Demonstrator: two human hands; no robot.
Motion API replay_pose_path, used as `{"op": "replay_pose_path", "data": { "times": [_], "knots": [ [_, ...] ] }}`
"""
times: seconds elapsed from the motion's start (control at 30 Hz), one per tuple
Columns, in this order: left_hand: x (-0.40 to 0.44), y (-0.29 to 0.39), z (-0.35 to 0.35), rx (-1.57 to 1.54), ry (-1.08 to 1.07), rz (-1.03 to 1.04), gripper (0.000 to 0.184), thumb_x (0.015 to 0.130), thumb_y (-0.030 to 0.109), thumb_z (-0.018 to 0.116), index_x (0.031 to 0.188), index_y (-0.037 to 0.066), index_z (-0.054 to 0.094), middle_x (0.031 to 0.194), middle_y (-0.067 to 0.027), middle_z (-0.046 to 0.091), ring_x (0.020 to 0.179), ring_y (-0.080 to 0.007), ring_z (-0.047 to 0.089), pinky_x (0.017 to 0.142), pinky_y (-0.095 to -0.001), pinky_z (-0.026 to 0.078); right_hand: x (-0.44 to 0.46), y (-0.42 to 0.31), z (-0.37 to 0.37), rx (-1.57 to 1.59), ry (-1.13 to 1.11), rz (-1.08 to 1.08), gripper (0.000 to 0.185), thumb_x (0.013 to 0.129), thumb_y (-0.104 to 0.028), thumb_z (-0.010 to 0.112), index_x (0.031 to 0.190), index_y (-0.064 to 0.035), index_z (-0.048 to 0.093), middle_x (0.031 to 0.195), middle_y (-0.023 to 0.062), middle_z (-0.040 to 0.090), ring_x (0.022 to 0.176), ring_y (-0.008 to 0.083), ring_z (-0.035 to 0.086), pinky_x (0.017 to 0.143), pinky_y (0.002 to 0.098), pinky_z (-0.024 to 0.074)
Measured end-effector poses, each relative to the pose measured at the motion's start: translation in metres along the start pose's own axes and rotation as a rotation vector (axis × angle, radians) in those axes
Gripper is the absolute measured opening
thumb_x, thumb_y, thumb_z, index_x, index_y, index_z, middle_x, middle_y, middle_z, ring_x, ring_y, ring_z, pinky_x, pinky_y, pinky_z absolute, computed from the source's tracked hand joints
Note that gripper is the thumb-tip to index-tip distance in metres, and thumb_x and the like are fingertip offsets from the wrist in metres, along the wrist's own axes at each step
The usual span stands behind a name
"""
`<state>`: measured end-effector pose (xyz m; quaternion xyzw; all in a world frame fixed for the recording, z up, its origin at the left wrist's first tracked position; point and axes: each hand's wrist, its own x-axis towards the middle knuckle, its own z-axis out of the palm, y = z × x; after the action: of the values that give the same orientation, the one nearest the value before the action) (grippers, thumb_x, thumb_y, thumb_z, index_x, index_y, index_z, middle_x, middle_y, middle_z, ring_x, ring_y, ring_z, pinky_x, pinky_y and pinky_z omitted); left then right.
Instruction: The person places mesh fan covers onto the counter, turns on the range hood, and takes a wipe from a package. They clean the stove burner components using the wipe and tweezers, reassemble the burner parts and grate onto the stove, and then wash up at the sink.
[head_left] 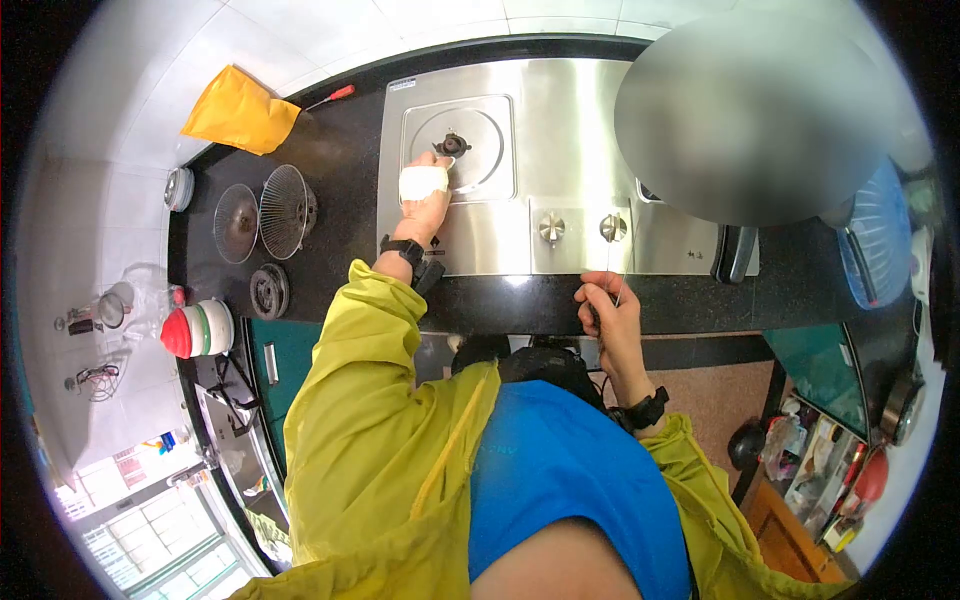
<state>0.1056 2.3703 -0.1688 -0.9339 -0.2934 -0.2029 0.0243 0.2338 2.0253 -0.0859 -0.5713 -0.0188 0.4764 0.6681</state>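
Note:
My left hand (pixel 428 205) reaches over the left burner of the steel gas hob (pixel 565 100). Its fingers are closed beside the dark burner head (pixel 452 146), and what they pinch is too small to name. A white patch (pixel 423 183) covers the back of this hand. At the hob's front edge, below the right control knob (pixel 613 228), my right hand (pixel 607 315) holds its thumb and fingers together. A thin pale line shows by the fingertips, but I cannot make out what it is. Another control knob (pixel 551 229) sits between the hands.
A large round pan, blurred, covers the hob's right side, its dark handle (pixel 735 253) pointing forward. Left on the black counter (pixel 335 215) are a wire basket (pixel 287 212), a strainer (pixel 236 223), a black ring (pixel 269 291), a yellow pouch (pixel 240 110) and a red-handled screwdriver (pixel 342 92).

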Motion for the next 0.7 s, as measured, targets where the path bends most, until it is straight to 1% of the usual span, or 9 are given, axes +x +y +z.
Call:
{"op": "replay_pose_path", "data": {
  "times": [0.13, 0.23, 0.27, 0.33, 0.4, 0.47, 0.5, 0.53, 0.7],
  "knots": [
    [-0.004, 0.0, 0.005, -0.081, 0.026, -0.139, 0.021, 0.079, 0.0, 0.065, 0.099, 0.005, 0.07, 0.095, -0.0149, 0.064, 0.086, -0.0358, 0.063, 0.079, -0.0457, 0.051, -0.001, -0.002, 0.005, -0.011, -0.045, 0.021, 0.017, 0.094, -0.011, 0.061, 0.109, -0.0029, 0.06, 0.087, 0.0043, 0.063, 0.056, 0.0058, 0.049, 0.045, 0.0203, 0.0336],
    [-0.023, -0.029, 0.002, -0.823, -0.107, -0.636, 0.02, 0.093, 0.004, 0.06, 0.11, 0.003, 0.068, 0.105, -0.0087, 0.068, 0.086, -0.021, 0.064, 0.078, -0.0352, 0.052, 0.005, 0.004, 0.012, 0.004, -0.101, 0.045, 0.017, 0.095, -0.012, 0.06, 0.11, -0.0035, 0.06, 0.089, 0.0051, 0.064, 0.059, 0.0073, 0.052, 0.048, 0.0217, 0.0368],
    [-0.028, -0.031, -0.011, -0.816, -0.097, -0.655, 0.02, 0.093, 0.004, 0.06, 0.11, 0.003, 0.068, 0.105, -0.0087, 0.068, 0.086, -0.021, 0.064, 0.078, -0.0352, 0.052, 0.008, 0.006, 0.016, 0.016, -0.129, 0.065, 0.018, 0.095, -0.013, 0.06, 0.11, -0.0038, 0.06, 0.09, 0.0057, 0.064, 0.062, 0.0083, 0.054, 0.05, 0.0225, 0.0392],
    [-0.044, -0.04, -0.046, -1.491, -0.144, -1.02, 0.028, 0.093, 0.002, 0.058, 0.121, 0.002, 0.064, 0.103, -0.005, 0.066, 0.082, -0.0135, 0.06, 0.074, -0.0301, 0.052, 0.013, 0.008, 0.032, -0.002, -0.175, 0.104, 0.02, 0.095, -0.014, 0.058, 0.112, -0.0035, 0.06, 0.093, 0.0071, 0.066, 0.07, 0.011, 0.058, 0.055, 0.024, 0.0444],
    [-0.066, -0.052, -0.066, -1.673, -0.093, -1.102, 0.034, 0.093, 0.001, 0.059, 0.127, 0.001, 0.058, 0.102, -0.0067, 0.065, 0.077, -0.0133, 0.058, 0.071, -0.0285, 0.051, 0.02, 0.013, 0.053, -0.025, -0.226, 0.146, 0.022, 0.095, -0.015, 0.057, 0.113, -0.0032, 0.06, 0.096, 0.0085, 0.067, 0.077, 0.0136, 0.063, 0.059, 0.0255, 0.0497],
    [-0.096, -0.078, -0.063, -2.195, -0.154, -0.927, 0.035, 0.094, 0.001, 0.057, 0.128, 0.001, 0.055, 0.104, -0.0096, 0.064, 0.076, -0.0153, 0.058, 0.069, -0.0285, 0.051, 0.027, 0.021, 0.074, 0.109, -0.286, 0.24, 0.026, 0.095, -0.015, 0.054, 0.117, -0.0022, 0.061, 0.104, 0.0109, 0.068, 0.093, 0.0197, 0.067, 0.073, 0.0296, 0.0574],
    [-0.109, -0.088, -0.062, -2.243, -0.133, -0.937, 0.035, 0.091, -0.003, 0.055, 0.126, 0.002, 0.055, 0.104, -0.0111, 0.065, 0.078, -0.0175, 0.061, 0.068, -0.0293, 0.053, 0.034, 0.03, 0.08, 0.129, -0.34, 0.259, 0.034, 0.095, -0.017, 0.052, 0.123, 0.0, 0.06, 0.115, 0.0147, 0.067, 0.106, 0.0256, 0.066, 0.087, 0.0357, 0.0584],
    [-0.118, -0.099, -0.066, -2.244, -0.114, -0.946, 0.035, 0.091, -0.003, 0.055, 0.126, 0.002, 0.055, 0.104, -0.0111, 0.065, 0.078, -0.0175, 0.061, 0.068, -0.0293, 0.053, 0.035, 0.033, 0.093, 0.118, -0.348, 0.269, 0.034, 0.095, -0.017, 0.052, 0.123, 0.0, 0.06, 0.115, 0.0147, 0.067, 0.106, 0.0256, 0.066, 0.087, 0.0357, 0.0584],
    [-0.165, -0.15, -0.068, -1.329, -0.084, -1.167, 0.032, 0.09, -0.002, 0.054, 0.12, 0.006, 0.062, 0.1, -0.0064, 0.067, 0.077, -0.0152, 0.063, 0.067, -0.0283, 0.051, 0.043, 0.049, 0.147, 0.476, -0.434, 0.377, 0.05, 0.094, -0.02, 0.048, 0.134, 0.009, 0.052, 0.135, 0.0219, 0.056, 0.128, 0.0323, 0.053, 0.111, 0.0431, 0.0424]
  ]
}}
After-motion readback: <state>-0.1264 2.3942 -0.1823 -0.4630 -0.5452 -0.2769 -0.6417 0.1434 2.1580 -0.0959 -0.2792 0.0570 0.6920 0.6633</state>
